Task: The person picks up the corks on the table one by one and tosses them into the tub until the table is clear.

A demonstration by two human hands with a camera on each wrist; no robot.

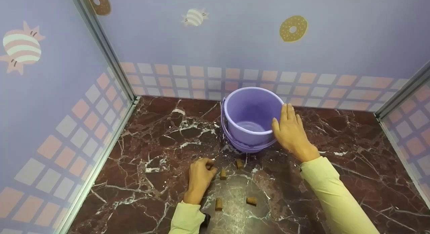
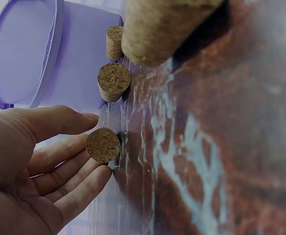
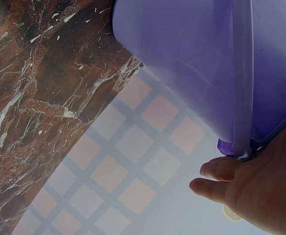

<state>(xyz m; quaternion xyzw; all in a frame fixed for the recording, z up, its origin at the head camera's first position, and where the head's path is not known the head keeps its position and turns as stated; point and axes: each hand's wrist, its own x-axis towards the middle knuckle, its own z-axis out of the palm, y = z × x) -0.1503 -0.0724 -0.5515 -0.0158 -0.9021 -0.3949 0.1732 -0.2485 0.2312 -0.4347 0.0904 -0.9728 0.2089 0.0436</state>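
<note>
A purple bucket (image 1: 248, 140) stands upright on the dark red marbled surface, its handle hanging down along the front. My right hand (image 1: 291, 131) holds its right rim, thumb at the inner side and fingers along the outside. In the right wrist view, that hand (image 3: 260, 186) is at the rim beside the handle joint. My left hand (image 1: 200, 175) is low in front of the bucket. Its thumb and fingers curl round a cork stopper (image 2: 103, 145), which the head view hides. Loose corks lie to its right, among them a cork (image 1: 223, 174) right by the fingers.
Another cork (image 1: 239, 164) lies close to the bucket's base. Nearer to me are a cork (image 1: 218, 204) and a cork (image 1: 251, 201). A patterned back wall (image 1: 235, 42) rises behind the bucket, with a left side panel (image 1: 67, 109) and a right side panel (image 1: 416, 126).
</note>
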